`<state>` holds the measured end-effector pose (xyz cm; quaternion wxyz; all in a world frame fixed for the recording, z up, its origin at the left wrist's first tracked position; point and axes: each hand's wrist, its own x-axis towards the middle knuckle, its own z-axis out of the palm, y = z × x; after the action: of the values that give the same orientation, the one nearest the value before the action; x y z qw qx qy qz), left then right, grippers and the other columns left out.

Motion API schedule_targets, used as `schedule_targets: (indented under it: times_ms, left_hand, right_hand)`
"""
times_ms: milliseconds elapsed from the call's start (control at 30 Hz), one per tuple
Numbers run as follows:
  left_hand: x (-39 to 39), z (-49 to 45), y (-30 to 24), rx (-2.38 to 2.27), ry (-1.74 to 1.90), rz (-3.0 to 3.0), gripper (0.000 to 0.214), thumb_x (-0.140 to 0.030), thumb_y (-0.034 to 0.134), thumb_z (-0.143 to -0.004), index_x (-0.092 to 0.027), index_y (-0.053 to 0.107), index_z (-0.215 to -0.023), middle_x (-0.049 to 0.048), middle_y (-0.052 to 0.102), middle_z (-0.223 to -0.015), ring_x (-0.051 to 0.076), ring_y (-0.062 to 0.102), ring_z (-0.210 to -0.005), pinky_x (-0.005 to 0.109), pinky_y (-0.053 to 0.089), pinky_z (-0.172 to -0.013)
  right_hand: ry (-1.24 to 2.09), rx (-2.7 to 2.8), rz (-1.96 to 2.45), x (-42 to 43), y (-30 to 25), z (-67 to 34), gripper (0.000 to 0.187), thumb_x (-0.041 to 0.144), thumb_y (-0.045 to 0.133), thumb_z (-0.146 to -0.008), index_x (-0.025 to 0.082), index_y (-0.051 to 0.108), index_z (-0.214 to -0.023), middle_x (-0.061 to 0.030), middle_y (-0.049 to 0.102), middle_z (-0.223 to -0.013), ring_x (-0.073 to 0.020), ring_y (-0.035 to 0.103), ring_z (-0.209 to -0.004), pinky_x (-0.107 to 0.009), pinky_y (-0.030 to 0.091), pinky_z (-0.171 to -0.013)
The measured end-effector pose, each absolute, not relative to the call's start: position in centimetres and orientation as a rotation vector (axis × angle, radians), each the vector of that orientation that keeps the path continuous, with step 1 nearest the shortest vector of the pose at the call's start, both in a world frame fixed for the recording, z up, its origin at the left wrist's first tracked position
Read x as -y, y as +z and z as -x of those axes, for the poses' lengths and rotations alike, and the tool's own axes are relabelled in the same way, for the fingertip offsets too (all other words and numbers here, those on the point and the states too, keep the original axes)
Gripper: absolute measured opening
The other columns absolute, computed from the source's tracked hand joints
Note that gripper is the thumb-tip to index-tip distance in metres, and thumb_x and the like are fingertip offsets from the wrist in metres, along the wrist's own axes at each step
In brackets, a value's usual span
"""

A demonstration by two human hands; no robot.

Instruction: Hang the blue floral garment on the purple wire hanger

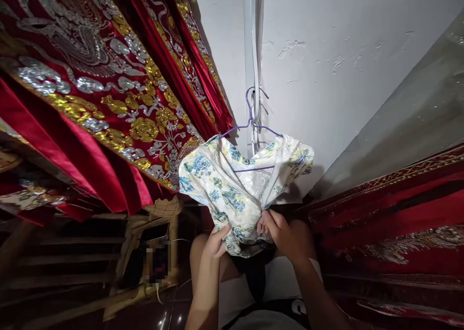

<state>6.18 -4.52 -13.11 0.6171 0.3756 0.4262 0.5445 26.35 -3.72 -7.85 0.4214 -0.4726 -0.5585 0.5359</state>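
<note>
A white floral garment (pixel 239 185) with blue and yellow flowers hangs on a purple wire hanger (pixel 250 120), which is hooked on the white wall. My left hand (pixel 216 243) is closed on the garment's bunched lower edge from the left. My right hand (pixel 282 231) pinches the same gathered fabric from the right, just beside the left hand. Both forearms reach up from the bottom of the view.
Red robes with gold and silver embroidery (pixel 108 93) hang on the left, close to the garment. More red embroidered cloth (pixel 391 214) lies at the right. A white wall (pixel 344 69) is behind. Wooden furniture (pixel 145 252) stands low at the left.
</note>
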Motion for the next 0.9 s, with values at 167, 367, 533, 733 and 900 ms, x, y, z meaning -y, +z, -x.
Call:
schedule_targets:
  times_ms: [167,367,533,733,900]
  left_hand:
    - [4.1,-6.3,-13.9,-1.087,1.216,-0.694,0.061,-0.054,0.092,-0.061,-0.021,0.073,-0.108,0.0089,0.076,-0.094,0.031,0.072,-0.102,0.044,0.058,-0.093]
    - [3.2,-9.5,-16.0,-1.705,2.079,-0.934,0.040,-0.041,0.077,-0.081,-0.021,0.062,-0.112,0.0094,0.064,-0.116,0.025,0.063,-0.112,0.040,0.051,-0.101]
    - [3.7,-12.8,-16.3,-1.432,1.659,-1.595,0.019,-0.034,0.064,-0.091,-0.023,0.068,-0.106,0.0086,0.069,-0.101,0.024,0.067,-0.096,0.038,0.055,-0.087]
    - [3.6,-13.7,-15.9,-1.421,1.635,-1.581,0.017,-0.033,0.057,-0.096,-0.022,0.066,-0.086,0.0032,0.061,-0.079,0.019,0.060,-0.074,0.031,0.049,-0.069]
    - [3.2,-13.1,-16.5,-1.424,1.543,-1.661,0.020,-0.033,0.056,-0.096,-0.022,0.063,-0.081,0.0024,0.057,-0.074,0.019,0.057,-0.069,0.030,0.046,-0.065]
  right_hand:
    - [1.255,1.402,1.229,2.9,-7.9,-25.6,0.043,0.047,0.055,-0.095,0.023,0.045,-0.060,0.0009,0.051,-0.056,-0.0149,0.048,-0.056,-0.029,0.038,-0.056]
    - [1.308,1.310,1.322,2.7,-8.9,-26.3,0.040,0.051,0.054,-0.092,0.022,0.055,-0.065,0.0002,0.055,-0.052,-0.0143,0.045,-0.049,-0.029,0.034,-0.050]
    - [1.369,1.337,1.176,2.8,-10.0,-25.3,0.042,0.057,0.058,-0.090,0.019,0.064,-0.075,-0.0009,0.062,-0.057,-0.0127,0.047,-0.048,-0.027,0.037,-0.050]
    - [1.440,1.220,1.101,1.4,-7.7,-24.6,0.043,0.059,0.064,-0.085,0.018,0.063,-0.071,-0.0006,0.065,-0.056,-0.0102,0.044,-0.043,-0.025,0.036,-0.045]
    - [1.283,1.167,1.013,-3.8,-1.6,-25.1,0.042,0.059,0.070,-0.082,0.017,0.067,-0.072,-0.0011,0.065,-0.058,-0.0097,0.045,-0.046,-0.024,0.036,-0.046]
